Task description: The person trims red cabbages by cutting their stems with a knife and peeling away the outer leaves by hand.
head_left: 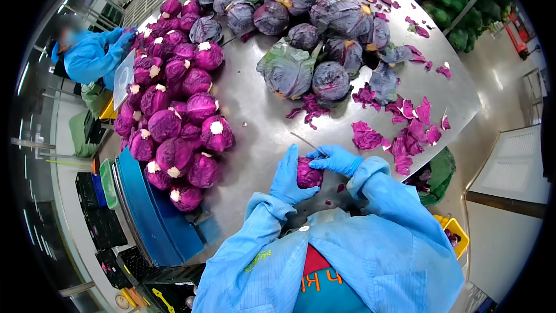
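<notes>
Near the table's front edge, my left hand [288,178], in a blue glove, is wrapped round the left side of a peeled purple cabbage [308,173]. My right hand [336,160], also gloved in blue, is closed at the cabbage's upper right. From its fingers a thin knife [302,140] points up and to the left; its handle is hidden in the hand. Trimmed bright purple cabbages [174,153] are heaped to the left. Darker cabbages with outer leaves [330,81] lie in a pile beyond my hands.
Torn purple leaves [408,139] are scattered over the right of the metal table [249,104]. A blue panel [152,211] stands at the lower left. A co-worker [92,55] in blue is at the far left. A yellow crate [457,235] sits at the lower right.
</notes>
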`<state>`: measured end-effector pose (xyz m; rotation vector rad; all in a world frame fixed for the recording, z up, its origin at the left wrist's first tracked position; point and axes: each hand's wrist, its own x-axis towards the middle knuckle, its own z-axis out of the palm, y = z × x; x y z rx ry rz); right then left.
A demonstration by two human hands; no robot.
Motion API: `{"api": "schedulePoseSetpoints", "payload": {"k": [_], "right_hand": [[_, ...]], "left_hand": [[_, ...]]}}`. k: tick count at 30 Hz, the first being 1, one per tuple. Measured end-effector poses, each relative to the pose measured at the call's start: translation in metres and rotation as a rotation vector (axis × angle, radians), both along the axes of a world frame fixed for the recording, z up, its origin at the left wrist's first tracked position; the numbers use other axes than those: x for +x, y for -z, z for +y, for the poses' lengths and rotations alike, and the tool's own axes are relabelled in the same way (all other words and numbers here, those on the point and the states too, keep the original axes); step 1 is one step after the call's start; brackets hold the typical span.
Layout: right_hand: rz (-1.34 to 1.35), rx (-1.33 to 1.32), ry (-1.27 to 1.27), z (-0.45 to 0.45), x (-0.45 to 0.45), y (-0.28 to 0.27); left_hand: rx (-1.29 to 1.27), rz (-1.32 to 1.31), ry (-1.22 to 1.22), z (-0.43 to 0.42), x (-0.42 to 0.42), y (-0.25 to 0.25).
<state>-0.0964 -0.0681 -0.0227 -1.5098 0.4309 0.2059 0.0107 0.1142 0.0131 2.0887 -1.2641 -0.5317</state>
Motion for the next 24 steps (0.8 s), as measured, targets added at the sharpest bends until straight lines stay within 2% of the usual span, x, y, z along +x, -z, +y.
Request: {"api": "schedulePoseSetpoints", "payload": {"k": [1,5,6,7,9,10,13,14,15,17,19,20,21,22,24], "right_hand": [[-0.045,-0.077,-0.033,-0.005,-0.001,-0.003],[-0.176,-0.711,-0.199,0.000,0.003,-0.021],[-0.217,-0.723,-0.164,0.002,0.006,-0.018],[-0.182,-0.778,-0.148,0.000,0.006,-0.012],[-0.109,-0.889,-0.108,-0.017,0.001,0.006],[0.032,-0.944,-0.181,-0.032,-0.006,0.016],[0.161,-1.007,0.020,-0.057,-0.048,0.032],[0.088,-1.083,0.143,-0.066,-0.065,0.047],[0.352,-1.150,0.227,-0.069,-0.067,0.033],[0.140,-1.070,0.583,-0.067,-0.073,0.013],[0.217,-1.009,0.568,-0.048,-0.060,-0.017],[-0.013,-0.819,0.550,-0.032,-0.056,-0.025],[0.067,-0.644,0.371,-0.018,-0.049,-0.017],[0.042,-0.533,0.231,0.002,-0.036,-0.033],[0.044,-0.182,0.080,0.042,-0.015,-0.025]], "left_hand": [[0.007,0.037,-0.011,-0.004,0.000,0.000],[-0.002,0.126,0.014,-0.005,0.012,0.006],[-0.037,0.099,0.016,-0.003,0.013,0.011],[-0.072,0.071,0.019,0.000,0.013,0.015],[-0.154,0.256,-0.042,0.010,0.015,0.019],[-0.194,0.349,-0.071,0.017,0.016,0.022],[-0.171,0.297,-0.067,0.054,0.022,0.044],[-0.186,0.228,-0.074,0.066,0.024,0.057],[-0.187,0.262,-0.098,0.075,0.022,0.056],[-0.209,0.319,-0.135,0.079,0.023,0.053],[-0.177,0.410,-0.157,0.079,0.024,0.045],[-0.135,0.440,-0.154,0.077,0.026,0.035],[-0.095,0.466,-0.150,0.075,0.029,0.026],[-0.046,0.461,-0.175,0.070,0.030,0.019],[0.046,0.445,-0.225,0.061,0.028,0.008]]}}
